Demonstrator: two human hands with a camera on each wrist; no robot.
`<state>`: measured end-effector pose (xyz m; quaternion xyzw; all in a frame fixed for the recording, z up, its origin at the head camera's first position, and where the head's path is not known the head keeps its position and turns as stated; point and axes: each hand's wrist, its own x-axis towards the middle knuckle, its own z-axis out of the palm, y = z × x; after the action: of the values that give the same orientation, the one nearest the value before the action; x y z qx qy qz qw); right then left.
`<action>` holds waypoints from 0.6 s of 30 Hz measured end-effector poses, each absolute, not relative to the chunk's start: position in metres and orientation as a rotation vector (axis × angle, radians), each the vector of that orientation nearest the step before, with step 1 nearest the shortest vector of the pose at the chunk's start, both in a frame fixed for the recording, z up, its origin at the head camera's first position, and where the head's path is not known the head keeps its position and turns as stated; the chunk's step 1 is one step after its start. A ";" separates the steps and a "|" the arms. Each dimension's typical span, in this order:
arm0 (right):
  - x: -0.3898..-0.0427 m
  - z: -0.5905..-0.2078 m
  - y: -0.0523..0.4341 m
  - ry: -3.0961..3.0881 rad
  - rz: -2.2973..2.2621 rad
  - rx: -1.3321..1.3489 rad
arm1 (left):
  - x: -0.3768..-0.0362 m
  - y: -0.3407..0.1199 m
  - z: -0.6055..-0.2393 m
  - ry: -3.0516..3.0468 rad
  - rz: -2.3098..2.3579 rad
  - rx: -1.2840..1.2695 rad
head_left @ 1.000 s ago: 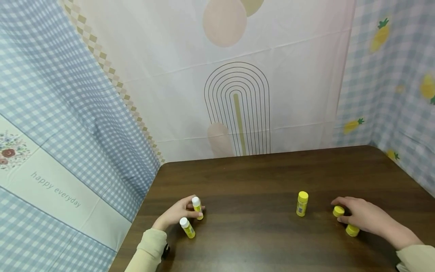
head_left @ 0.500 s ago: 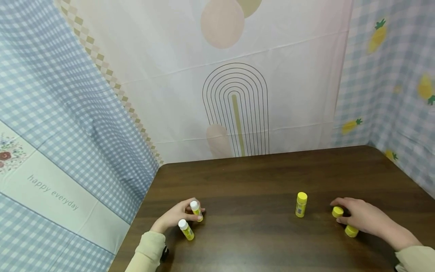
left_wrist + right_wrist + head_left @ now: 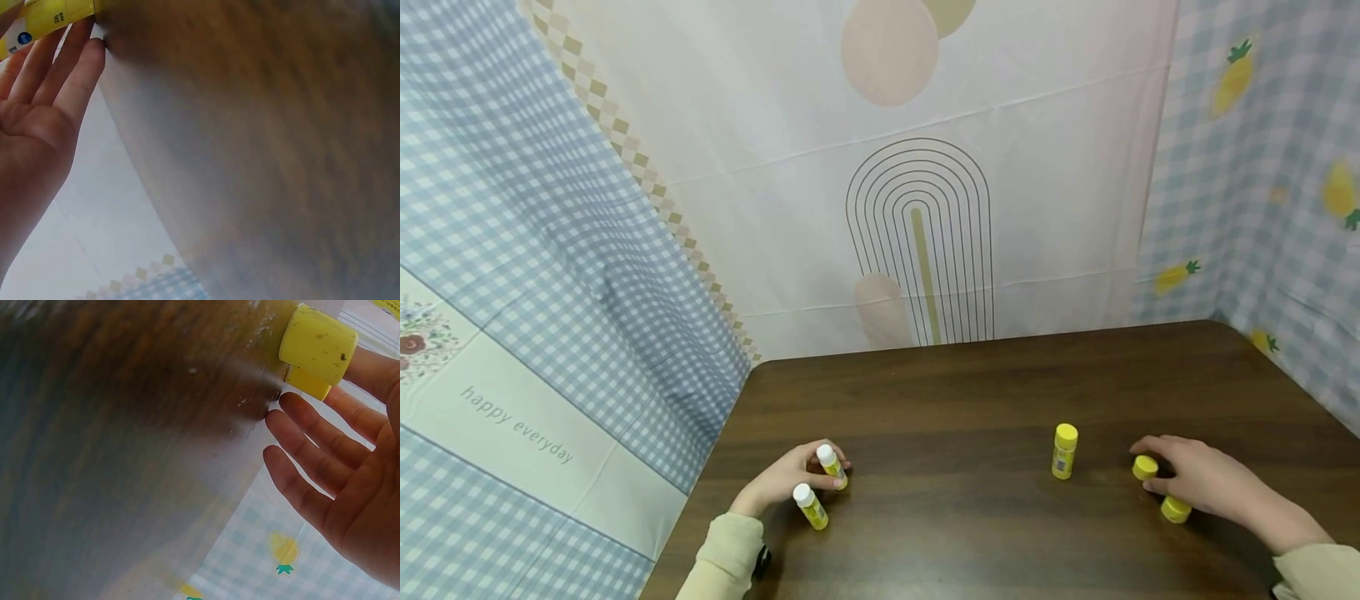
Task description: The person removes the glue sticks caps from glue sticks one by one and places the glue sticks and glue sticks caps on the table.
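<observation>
My left hand holds a white-capped yellow glue stick upright between thumb and fingers. A second white-capped glue stick stands just in front of that hand. On the right side of the table, my right hand pinches a small yellow cylinder, its thumb and index finger on either side. Close by that thumb sits another short yellow cylinder, partly covered by the hand. In the right wrist view, this nearer cylinder hides part of the other one and the thumb tip. The remaining right fingers extend toward the tabletop.
A yellow bottle with a yellow cap stands upright left of the right hand. Everything rests on a dark brown wooden table. A white printed cloth hangs behind it, with blue checked cloth on the left side.
Both hands keep their places and their holds. The head view has shifted very slightly, and the held glue stick leans a touch more to the left.
</observation>
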<state>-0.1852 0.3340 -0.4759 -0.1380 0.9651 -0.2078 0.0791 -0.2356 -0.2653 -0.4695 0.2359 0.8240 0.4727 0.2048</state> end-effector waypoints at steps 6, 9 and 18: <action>-0.184 -0.477 0.334 2.891 -0.613 -0.421 | -0.232 -0.275 -0.459 2.287 1.324 0.633; -0.183 -0.477 0.333 2.892 -0.613 -0.421 | -0.230 -0.281 -0.449 2.311 1.306 0.622; -0.183 -0.474 0.333 2.917 -0.593 -0.453 | -0.222 -0.280 -0.415 2.521 1.284 0.577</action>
<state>-0.1828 0.3328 -0.4743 -0.1503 0.9667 -0.1964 0.0654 -0.2222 -0.2796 -0.4154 0.1981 0.8661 0.4412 0.1265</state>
